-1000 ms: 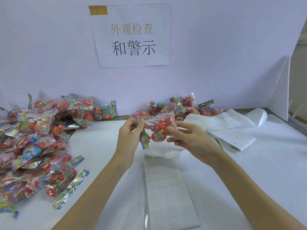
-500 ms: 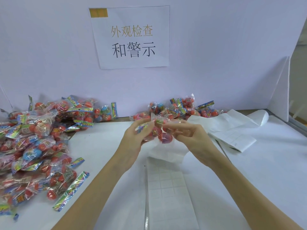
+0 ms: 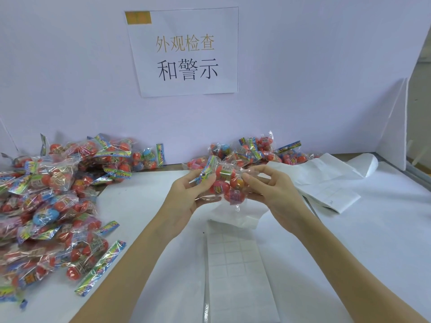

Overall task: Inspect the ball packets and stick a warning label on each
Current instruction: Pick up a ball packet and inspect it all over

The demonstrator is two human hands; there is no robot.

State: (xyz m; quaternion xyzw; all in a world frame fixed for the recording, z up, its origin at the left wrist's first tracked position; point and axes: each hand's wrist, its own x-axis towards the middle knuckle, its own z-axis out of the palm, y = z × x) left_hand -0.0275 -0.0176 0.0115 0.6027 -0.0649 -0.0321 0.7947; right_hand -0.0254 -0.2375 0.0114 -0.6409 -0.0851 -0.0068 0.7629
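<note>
A: Head view: what does each hand have hold of?

B: Both are clamped on one clear crinkly plastic packet of red and orange balls (image 3: 227, 186), held up off the white table (image 3: 373, 229). The left hand (image 3: 186, 201) pinches its colourful printed header strip between thumb and fingers; the right hand (image 3: 272, 194) pinches the opposite clear edge with curled fingertips.

A: And below the grip?

B: Directly beneath it, nearer the person, lies the white sheet of small square peel-off labels (image 3: 235, 259). Left of the grip sits the large heap of similar packets (image 3: 46, 206); beyond it, against the wall, a smaller heap (image 3: 263, 152).

A: How should the inspection go?

B: Probably by keeping the film taut between both pinches so glare does not hide the balls, and checking seams and header. The left hand should likely keep hold while the right frees itself for a label, choosing a flat stretch of film, since wrinkles would lift the sticker.
</note>
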